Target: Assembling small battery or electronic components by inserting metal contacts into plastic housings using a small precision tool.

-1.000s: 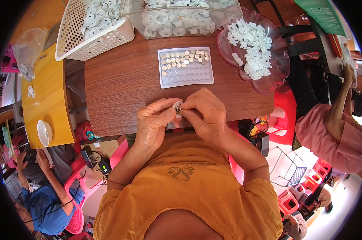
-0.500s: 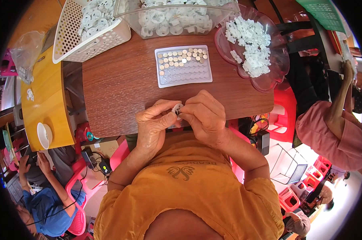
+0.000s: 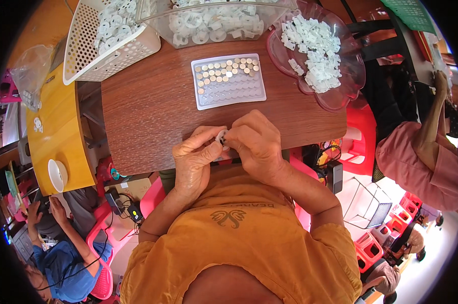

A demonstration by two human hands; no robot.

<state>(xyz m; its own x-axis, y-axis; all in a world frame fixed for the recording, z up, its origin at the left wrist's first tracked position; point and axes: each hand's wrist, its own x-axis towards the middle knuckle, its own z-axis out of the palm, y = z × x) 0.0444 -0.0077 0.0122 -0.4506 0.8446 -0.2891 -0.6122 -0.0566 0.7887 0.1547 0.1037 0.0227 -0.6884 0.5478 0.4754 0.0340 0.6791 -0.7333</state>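
Observation:
Near the front edge of the brown table, my left hand [image 3: 196, 154] pinches a small round white plastic part [image 3: 220, 136] with dark bits inside, between thumb and fingers. My right hand [image 3: 257, 144] is closed against the part's right side, its thumb and fingertips pressed together. Whatever those fingertips may hold is hidden. Beyond my hands lies a white plastic tray [image 3: 229, 99] with rows of round pockets. Several shiny button cells [image 3: 215, 72] fill its far rows, while the pockets at its near side show no cells.
At the back stand a white perforated basket [image 3: 94, 66] and a clear bin [image 3: 208, 38], both holding round white parts. A pink translucent dish [image 3: 348, 76] of small white pieces [image 3: 317, 55] is at right. A white bowl [image 3: 57, 173] sits on the yellow table [image 3: 77, 152]; co-workers sit on both sides.
The view has shifted slightly, so the table and tray appear a little higher and further left. My hands keep the same grip on the round part, with only small finger movement.

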